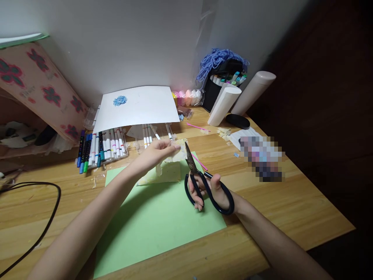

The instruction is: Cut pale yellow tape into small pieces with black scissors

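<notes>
My right hand [208, 188] grips large scissors [192, 165] with black handles, its thumb and fingers through the loops. Their blades point up and away, and the tips meet the edge of a pale yellow, thin scrap [177, 152]. My left hand [163, 149] pinches that scrap between thumb and fingers; its exact material is hard to make out. Below both hands lies a green sheet of paper [163, 229]. On the sheet's far part rests a smaller pale yellow-green piece [164, 174], partly hidden by the left hand and the scrap.
A white sheet with a blue cluster [145, 111] leans over several markers [112, 144]. At the back right stand a black pen holder [211, 95], white tubes [224, 105] and a black lid [238, 121]. Yellowish scraps [224, 133] lie nearby. A black cable [56, 206] curves at left.
</notes>
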{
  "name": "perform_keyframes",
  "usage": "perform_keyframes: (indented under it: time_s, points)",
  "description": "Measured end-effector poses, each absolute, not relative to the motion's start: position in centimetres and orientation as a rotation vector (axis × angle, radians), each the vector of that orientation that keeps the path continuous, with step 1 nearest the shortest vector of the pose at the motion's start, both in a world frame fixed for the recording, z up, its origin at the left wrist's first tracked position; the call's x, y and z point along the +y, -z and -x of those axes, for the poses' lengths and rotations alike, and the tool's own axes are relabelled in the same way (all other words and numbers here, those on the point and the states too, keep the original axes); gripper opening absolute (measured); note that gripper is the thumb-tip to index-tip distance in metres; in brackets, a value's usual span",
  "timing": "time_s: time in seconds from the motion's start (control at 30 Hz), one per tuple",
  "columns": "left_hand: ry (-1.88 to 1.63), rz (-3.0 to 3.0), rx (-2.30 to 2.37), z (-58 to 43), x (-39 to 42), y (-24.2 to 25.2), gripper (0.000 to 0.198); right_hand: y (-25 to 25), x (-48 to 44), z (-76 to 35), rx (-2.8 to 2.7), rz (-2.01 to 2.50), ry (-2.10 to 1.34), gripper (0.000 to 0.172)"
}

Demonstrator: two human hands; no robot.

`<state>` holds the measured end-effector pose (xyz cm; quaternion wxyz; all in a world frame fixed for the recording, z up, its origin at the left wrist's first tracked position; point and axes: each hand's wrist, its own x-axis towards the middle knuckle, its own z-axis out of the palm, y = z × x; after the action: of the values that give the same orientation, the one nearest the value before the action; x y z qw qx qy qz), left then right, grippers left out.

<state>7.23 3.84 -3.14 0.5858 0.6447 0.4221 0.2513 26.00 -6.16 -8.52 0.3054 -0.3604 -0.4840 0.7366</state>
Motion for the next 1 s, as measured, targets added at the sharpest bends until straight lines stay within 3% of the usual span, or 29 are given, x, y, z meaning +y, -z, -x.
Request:
perform_keyframes:
  time_s: [0.23,0.57,1.0]
  points:
    - [-0.593,-1.534,0.979,-7.2,3.9,3.6,0.037,8.5,-6.2,-25.7,-1.248,0.871,-2.004,0.085]
    - [-0.834,-1.021,0.633,-8.4,3.0,4.1,0.026,7.6,-6.4,-25.1,-1.302,0.727,-2.049,0.087]
    - [-0.875,-0.847,0.676,-9.1,2.5,4.9,0.025,7.5,-6.3,-25.0,-1.343,0.731,-1.953,0.086]
